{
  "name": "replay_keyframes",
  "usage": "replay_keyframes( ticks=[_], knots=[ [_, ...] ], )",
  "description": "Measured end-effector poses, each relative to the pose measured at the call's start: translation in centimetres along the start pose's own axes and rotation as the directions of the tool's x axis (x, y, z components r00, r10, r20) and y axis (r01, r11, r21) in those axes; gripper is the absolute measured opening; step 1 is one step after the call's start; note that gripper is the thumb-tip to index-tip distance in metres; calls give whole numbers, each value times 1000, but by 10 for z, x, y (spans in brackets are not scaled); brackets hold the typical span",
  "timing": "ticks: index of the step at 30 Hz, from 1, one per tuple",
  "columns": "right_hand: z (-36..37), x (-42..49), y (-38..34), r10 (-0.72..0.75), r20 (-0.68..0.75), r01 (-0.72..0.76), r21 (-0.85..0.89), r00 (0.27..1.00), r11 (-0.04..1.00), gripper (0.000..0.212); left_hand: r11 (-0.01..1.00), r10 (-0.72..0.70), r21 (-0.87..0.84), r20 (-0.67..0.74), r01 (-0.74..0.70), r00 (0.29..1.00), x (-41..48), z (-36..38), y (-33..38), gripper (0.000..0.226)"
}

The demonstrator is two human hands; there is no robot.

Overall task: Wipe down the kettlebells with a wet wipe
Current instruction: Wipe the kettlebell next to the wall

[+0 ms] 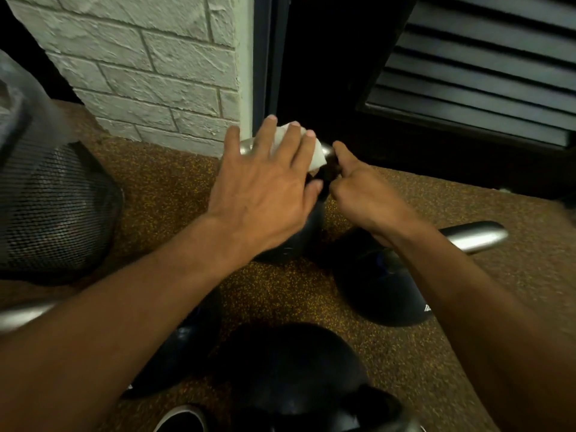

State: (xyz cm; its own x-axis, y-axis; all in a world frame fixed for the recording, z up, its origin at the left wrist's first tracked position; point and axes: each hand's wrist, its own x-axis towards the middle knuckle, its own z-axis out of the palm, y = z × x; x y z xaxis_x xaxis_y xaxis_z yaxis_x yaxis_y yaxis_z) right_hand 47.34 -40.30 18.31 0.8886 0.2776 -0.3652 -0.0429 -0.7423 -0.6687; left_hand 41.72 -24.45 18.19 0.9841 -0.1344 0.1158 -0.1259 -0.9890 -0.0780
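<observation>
left hand [265,188] has fingers straight, pressing the wet wipe [316,155] flat under them onto the kettlebell handle [246,148] for full contact; right hand [361,188] curls round that handle just beside those fingertips, steadying it I guess

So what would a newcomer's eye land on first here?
Mid-frame, the left hand presses a white wipe flat on the handle of the far kettlebell, while the right hand holds that handle's right end. Three more kettlebells sit closer on the speckled floor: right, near, left. A black mesh bin stands far left.
</observation>
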Motion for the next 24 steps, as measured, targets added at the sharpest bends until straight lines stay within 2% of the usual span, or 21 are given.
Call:
replay_keyframes(
  ticks=[3, 5, 8, 11, 15, 24],
  knots=[
    [0, -6, 0, -9, -5, 9, 6, 1000, 1000, 76, 990, 43, 127, 85, -53, 995, -7, 15, 13, 79],
    [1, -8, -1, -16, -14, 16, 10, 1000, 1000, 76, 985, 44, 163, 85, -57, 995, -4, 17, 20, 82],
    [4, -6, 1, -25, -31, 27, 59, 999, 998, 76, 994, 34, 103, 69, -41, 997, 3, 9, 16, 79],
    [4, -1, 7, 20, -24, -15, 220, 1000, 975, 77, 999, -10, 54, 61, 7, 998, -9, 6, 4, 77],
    [4, 2, 14, 26, -4, -24, 315, 1000, 949, 84, 985, -19, 171, 91, 3, 996, -24, 17, 17, 76],
    [5, 7, 16, 34, 15, -37, 366, 999, 930, 87, 974, 4, 225, 64, -18, 998, -14, 17, 18, 78]
  ],
)
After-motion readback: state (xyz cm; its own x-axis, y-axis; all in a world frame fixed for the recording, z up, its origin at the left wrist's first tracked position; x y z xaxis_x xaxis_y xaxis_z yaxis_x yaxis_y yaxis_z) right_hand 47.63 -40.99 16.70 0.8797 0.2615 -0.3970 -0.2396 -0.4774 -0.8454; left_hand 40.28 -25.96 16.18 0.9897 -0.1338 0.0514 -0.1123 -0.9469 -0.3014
